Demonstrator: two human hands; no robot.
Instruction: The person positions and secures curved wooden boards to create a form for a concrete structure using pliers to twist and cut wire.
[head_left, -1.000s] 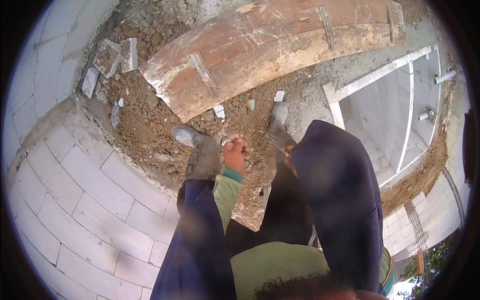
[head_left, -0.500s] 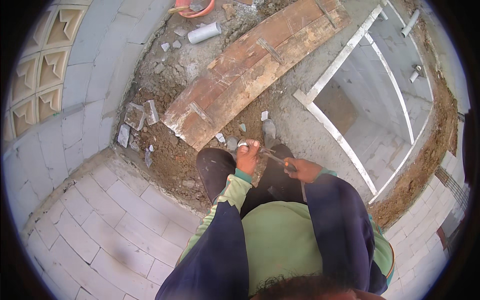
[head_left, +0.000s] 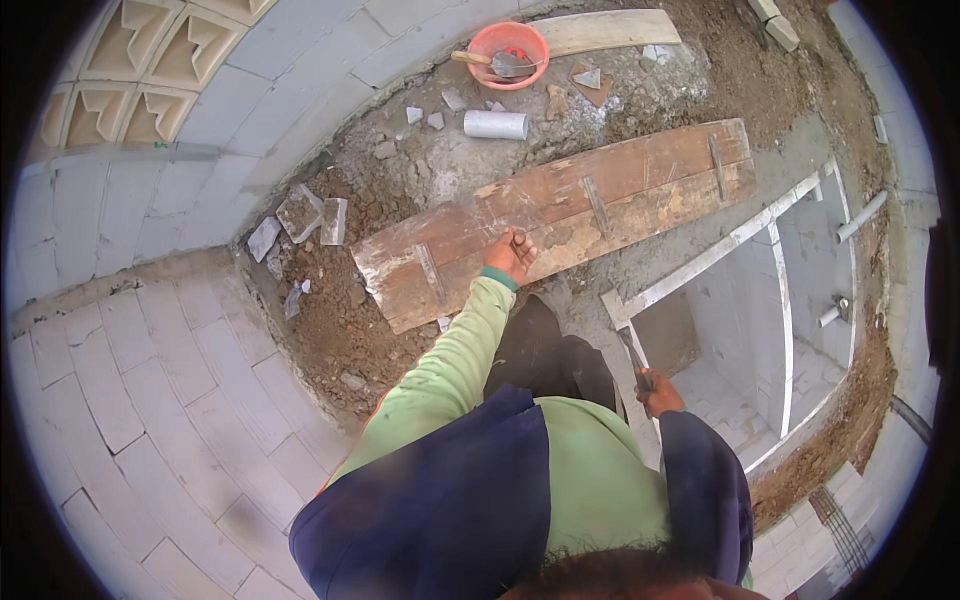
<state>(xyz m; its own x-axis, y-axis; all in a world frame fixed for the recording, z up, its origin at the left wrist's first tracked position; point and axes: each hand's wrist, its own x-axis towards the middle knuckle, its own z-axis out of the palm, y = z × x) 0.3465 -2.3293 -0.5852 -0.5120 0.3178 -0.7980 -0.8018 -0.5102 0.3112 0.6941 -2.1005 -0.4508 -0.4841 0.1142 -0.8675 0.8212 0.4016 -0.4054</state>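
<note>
My left hand (head_left: 512,256) is stretched forward above the near edge of a worn brown wooden board (head_left: 520,200). Its fingers are curled together, and a small dark spot shows between them; what they hold, if anything, is too small to name. Lower and to the right, my right hand (head_left: 661,394) is closed around a long, slim, dark hand tool (head_left: 632,355) whose exact kind is unclear. This tool points forward, beside the near corner of a white-edged rectangular pit (head_left: 650,295).
Beyond the board lie a white pipe piece (head_left: 496,125) and an orange bucket (head_left: 476,48) with a trowel (head_left: 505,66) on it. Broken block pieces (head_left: 300,214) sit near the left wall (head_left: 190,200). Pipe stubs (head_left: 862,216) jut by the pit's right side.
My hands were close together over my knees and have come apart. The left has gone forward over the board, the right rightward and down with the tool. The view has shifted.
</note>
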